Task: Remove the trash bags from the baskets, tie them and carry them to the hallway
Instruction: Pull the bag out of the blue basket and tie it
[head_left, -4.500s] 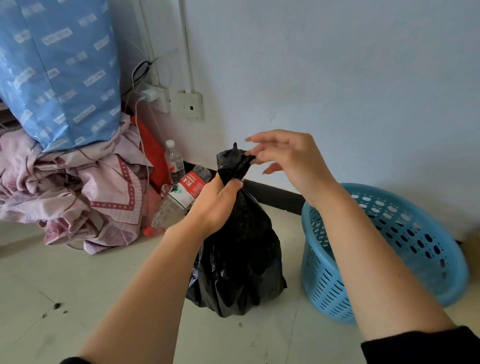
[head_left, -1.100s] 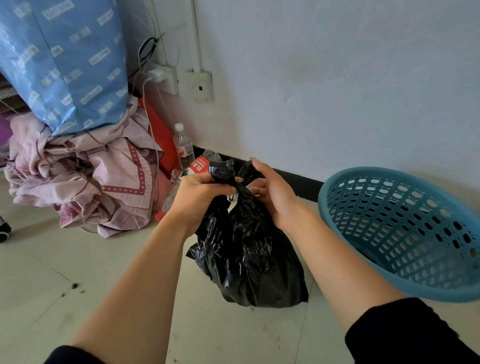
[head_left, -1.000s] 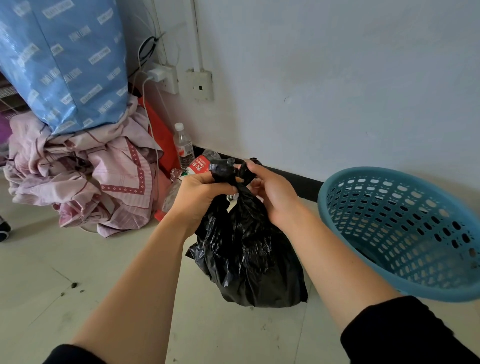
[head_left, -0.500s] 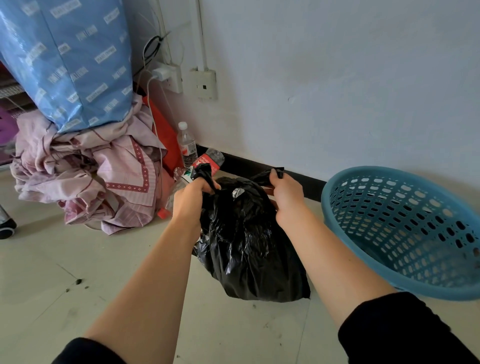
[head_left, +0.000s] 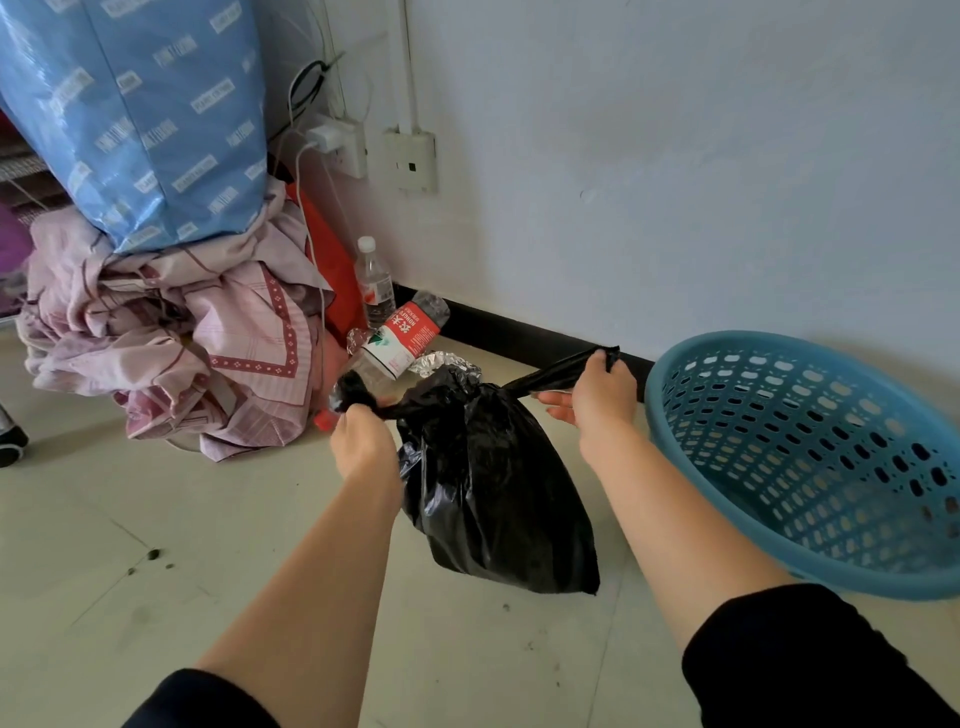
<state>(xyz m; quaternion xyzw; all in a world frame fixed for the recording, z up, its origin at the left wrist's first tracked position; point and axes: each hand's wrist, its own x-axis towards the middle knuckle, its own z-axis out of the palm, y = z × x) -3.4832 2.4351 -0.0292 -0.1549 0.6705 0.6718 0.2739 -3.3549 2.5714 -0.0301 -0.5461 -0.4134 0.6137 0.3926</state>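
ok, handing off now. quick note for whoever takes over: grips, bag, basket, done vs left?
Left grip: holds one twisted end of the black trash bag.
Right grip: holds the other end, stretched taut.
Bag sits on the floor between the arms. The blue basket is tilted to its right, with no liner visible inside.
Done: bag is out of the basket, ends pulled apart at the neck.
Left: can't tell if the knot is finished. Cinch it, then carry the bag to the hallway.

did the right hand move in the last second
Yes. The right hand swung out rightward, away from the left hand and toward the blue basket, pulling a tail of the black trash bag taut.
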